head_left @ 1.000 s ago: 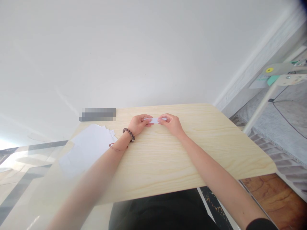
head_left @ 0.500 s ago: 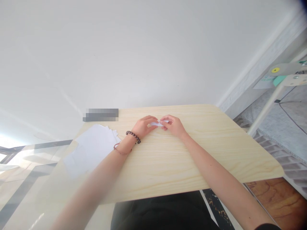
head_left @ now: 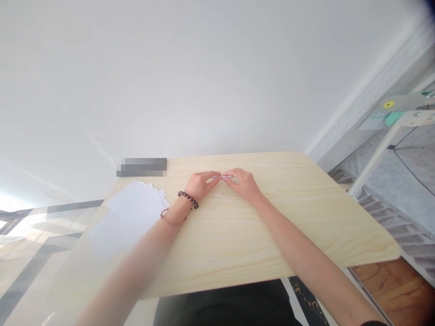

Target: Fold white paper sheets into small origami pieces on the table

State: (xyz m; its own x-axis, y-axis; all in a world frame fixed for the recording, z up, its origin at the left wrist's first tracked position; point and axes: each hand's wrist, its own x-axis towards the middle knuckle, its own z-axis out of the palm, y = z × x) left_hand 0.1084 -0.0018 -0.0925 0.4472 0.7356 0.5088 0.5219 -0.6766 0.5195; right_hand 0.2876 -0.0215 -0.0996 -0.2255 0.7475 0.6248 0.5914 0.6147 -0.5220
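Observation:
A small strip of white folded paper (head_left: 228, 176) shows as a thin edge between my two hands, over the far middle of the wooden table (head_left: 238, 253). My left hand (head_left: 200, 184), with a beaded bracelet (head_left: 188, 198) at the wrist, pinches its left end between thumb and fingers. From the other side, my right hand (head_left: 244, 184) pinches the right part the same way. Both sets of fingertips nearly meet at the middle of the strip. Fingers cover most of the paper, so its exact folds are hidden.
Loose white sheets (head_left: 132, 210) lie in an overlapping pile at the table's left side. Behind them is a pixelated dark block (head_left: 142, 167) by the wall (head_left: 217, 77). A white metal frame (head_left: 377, 154) stands off the right edge.
The paper has turned from showing its flat face to nearly edge-on. My hands have drawn closer together, with fingertips now almost touching. The view has tilted up slightly.

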